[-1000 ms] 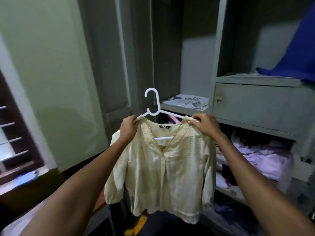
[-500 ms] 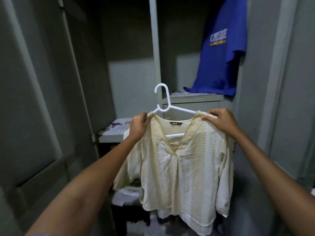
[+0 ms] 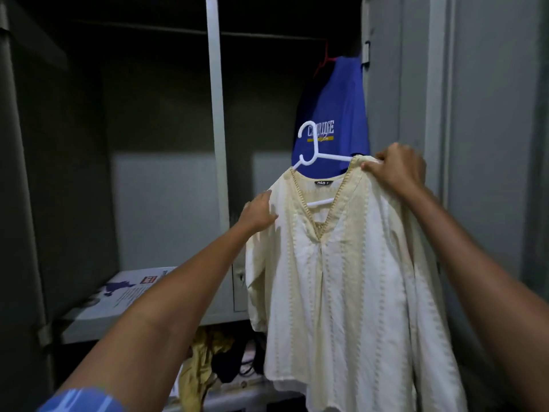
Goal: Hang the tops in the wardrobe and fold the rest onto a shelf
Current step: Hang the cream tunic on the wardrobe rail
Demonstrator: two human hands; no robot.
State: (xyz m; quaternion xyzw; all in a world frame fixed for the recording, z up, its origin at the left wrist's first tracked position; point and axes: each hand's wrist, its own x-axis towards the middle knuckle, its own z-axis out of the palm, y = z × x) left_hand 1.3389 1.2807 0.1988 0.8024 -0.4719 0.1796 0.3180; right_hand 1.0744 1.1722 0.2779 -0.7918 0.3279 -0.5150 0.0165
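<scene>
The view has swung up and into the wardrobe (image 3: 214, 114) since a second ago: the lower shelves of folded clothes have dropped out of sight and the dark upper bay now fills the frame, with a faint rail (image 3: 267, 35) across the top. The cream top (image 3: 341, 263) on its white hanger (image 3: 310, 150) has risen and moved toward 2 o'clock, and now stands in front of the blue shirt (image 3: 329, 114). The hanger has also tipped, its right end higher than its left.

The right hand (image 3: 395, 171) pinches the top's shoulder over the hanger's end, fingers curled. The left hand (image 3: 258, 212), which gripped the other shoulder half a second ago, has slid lower and now rests on the sleeve edge with fingers nearly straight; whether it pinches cloth I cannot tell.

I judge that the hook is on its way to the rail, though it is well short of it.

Count: two tops, one cream in hand and one blue hung at 1 o'clock on a red hanger (image 3: 325, 59); two hangers; two hands; one paper-lined shelf (image 3: 124, 295) at 8 o'clock; a loose heap (image 3: 208, 361) below at 6 o'clock, pieces uncountable.
</scene>
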